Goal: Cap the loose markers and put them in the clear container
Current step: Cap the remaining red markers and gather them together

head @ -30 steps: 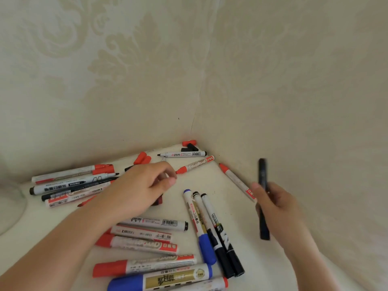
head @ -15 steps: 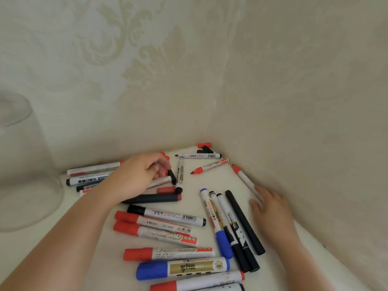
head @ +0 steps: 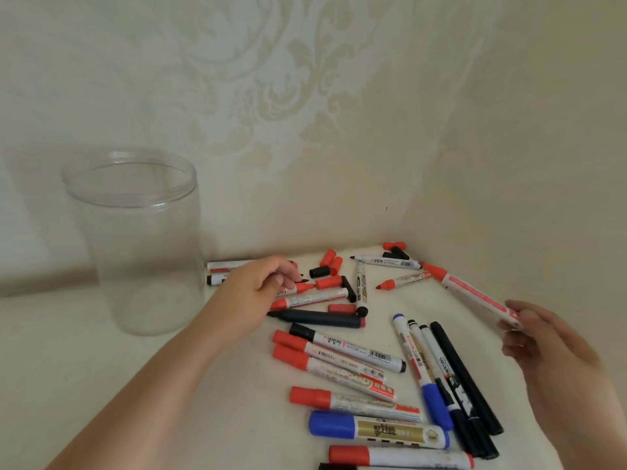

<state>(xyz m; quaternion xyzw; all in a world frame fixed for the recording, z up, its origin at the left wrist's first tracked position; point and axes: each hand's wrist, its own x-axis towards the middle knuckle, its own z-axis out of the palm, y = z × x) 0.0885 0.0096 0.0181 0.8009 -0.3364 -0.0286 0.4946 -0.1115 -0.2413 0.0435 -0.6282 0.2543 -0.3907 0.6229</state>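
Markers lie scattered over a pale desk point(head: 101, 385) in the corner of two patterned walls point(head: 271, 96) — red, blue and black ones, some capped, some bare-tipped. Clear container point(head: 135, 242) stands upright at the left, open-topped, nothing visible inside, well apart from the right-hand pile.

Right hand point(head: 543, 344): grip holding the back end of a red-capped white marker point(head: 471, 295), pinched at the fingertips, the marker slanting up and left toward the corner with its cap end away from the hand.

Left hand point(head: 258, 290): reaching over the far cluster, fingers curled down onto markers just beside the container. Its fingertips meet a red-tipped marker point(head: 302, 287) there; whether it truly grips it — cannot tell, the fingers hide the contact.

Loose caps near the corner: two red caps point(head: 331, 261) side by side, a black cap point(head: 319, 272) next to them, another red cap point(head: 342, 308) close to a dark marker point(head: 319, 317) lying flat. An uncapped red-tipped marker point(head: 403, 279) lies apart toward the right wall.

Near edge: a big blue-capped marker point(head: 376, 430) with a gold label, red-capped ones above and below it, and a row of slim black and blue pens point(head: 437, 378) lying parallel beside the right hand.
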